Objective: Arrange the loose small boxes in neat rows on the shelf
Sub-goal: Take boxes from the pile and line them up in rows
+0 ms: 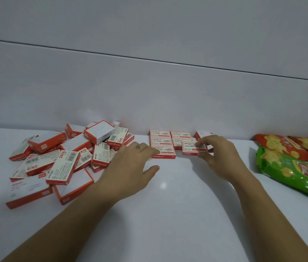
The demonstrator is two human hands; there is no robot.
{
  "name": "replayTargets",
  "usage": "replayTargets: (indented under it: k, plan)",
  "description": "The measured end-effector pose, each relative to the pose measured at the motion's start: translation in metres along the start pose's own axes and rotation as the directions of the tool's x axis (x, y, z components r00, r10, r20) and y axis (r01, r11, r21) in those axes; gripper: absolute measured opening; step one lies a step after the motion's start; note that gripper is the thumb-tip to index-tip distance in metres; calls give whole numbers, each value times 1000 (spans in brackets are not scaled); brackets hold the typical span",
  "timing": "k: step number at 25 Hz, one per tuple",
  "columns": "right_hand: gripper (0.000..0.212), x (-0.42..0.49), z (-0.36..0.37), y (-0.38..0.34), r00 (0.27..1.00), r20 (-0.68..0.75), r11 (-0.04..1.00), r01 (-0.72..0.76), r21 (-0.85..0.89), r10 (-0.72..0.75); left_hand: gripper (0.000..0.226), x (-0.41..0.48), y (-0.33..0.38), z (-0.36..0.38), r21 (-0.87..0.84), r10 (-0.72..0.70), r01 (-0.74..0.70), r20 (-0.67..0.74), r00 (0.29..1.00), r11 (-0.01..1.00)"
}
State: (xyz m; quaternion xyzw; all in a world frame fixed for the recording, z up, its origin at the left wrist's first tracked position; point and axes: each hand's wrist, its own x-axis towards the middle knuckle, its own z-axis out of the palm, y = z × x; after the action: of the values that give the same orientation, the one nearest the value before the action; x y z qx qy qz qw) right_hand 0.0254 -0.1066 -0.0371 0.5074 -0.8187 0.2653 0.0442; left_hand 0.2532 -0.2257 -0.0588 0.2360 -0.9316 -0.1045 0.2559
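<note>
A heap of loose red-and-white small boxes (pixel 60 159) lies on the left of the white shelf (pixel 168 214). At the back middle, several boxes lie flat in rows (pixel 161 140) against the wall. My right hand (pixel 219 156) pinches one small box (pixel 192 148) just right of the front of the rows, slightly skewed. My left hand (pixel 136 165) reaches forward, fingers extended, its fingertips touching the left end of the front row box (pixel 165 153). Another box (pixel 204 133) sits behind my right hand, partly hidden.
Orange snack bags (pixel 289 146) and a green chip bag (pixel 289 171) lie at the right of the shelf. The white back wall (pixel 149 91) rises directly behind the rows.
</note>
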Motion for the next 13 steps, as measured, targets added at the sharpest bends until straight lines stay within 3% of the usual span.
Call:
replayTargets:
  k: [4, 13]
  plan:
    - [21, 1, 14, -1, 997, 76, 1000, -4, 16, 3, 28, -2, -4, 4, -4, -8, 8, 73, 997, 1000]
    - [22, 8, 30, 3, 998, 58, 995, -2, -100, 8, 38, 0, -10, 10, -51, -5, 11, 110, 994, 999]
